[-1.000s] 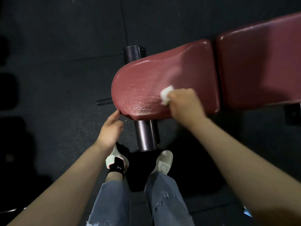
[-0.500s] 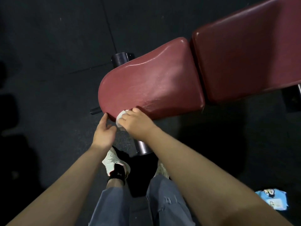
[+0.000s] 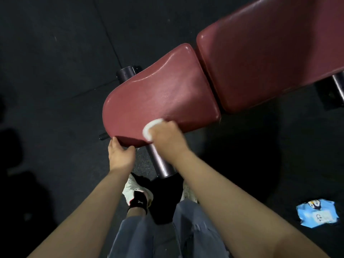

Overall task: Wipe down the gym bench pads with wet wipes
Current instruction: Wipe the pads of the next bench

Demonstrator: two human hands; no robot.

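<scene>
The dark red seat pad [image 3: 163,94] of the gym bench fills the middle of the head view, glossy with moisture. Beyond a narrow gap lies the larger red back pad [image 3: 270,58] at the upper right. My right hand [image 3: 167,138] grips a bunched white wet wipe [image 3: 149,128] and presses it on the seat pad's near edge. My left hand [image 3: 120,152] holds the pad's near left corner, thumb on the rim and fingers curled beneath it.
A metal support post [image 3: 160,162] runs down from under the seat pad towards my feet. A blue wet wipe pack [image 3: 316,214] lies on the dark rubber floor [image 3: 55,53] at the lower right. Another frame tube [image 3: 338,84] shows under the back pad.
My right hand with the wipe swept from the seat pad's middle to its near left corner, then slid right along the near edge. My left hand closed on the pad's corner.
</scene>
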